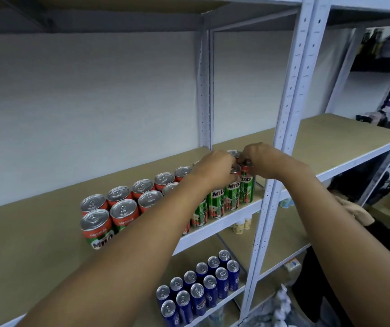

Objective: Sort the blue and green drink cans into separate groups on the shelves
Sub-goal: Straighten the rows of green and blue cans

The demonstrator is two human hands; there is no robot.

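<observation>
Several green Milo cans (123, 214) stand in two rows on the upper shelf board (36, 234). My left hand (215, 172) grips the top of one green can (232, 194) at the row's right end. My right hand (260, 159) holds the top of the neighbouring green can (247, 188), the last one beside the white upright post. Both cans stand upright near the shelf's front edge. Several blue cans (200, 289) stand grouped in two rows on the lower shelf (234, 295).
A white perforated upright post (281, 142) stands just right of my hands. The adjoining shelf (345, 140) to the right is bare board. Small pale bottles (242, 224) sit on the middle level behind the post. Dark clutter lies at the far right.
</observation>
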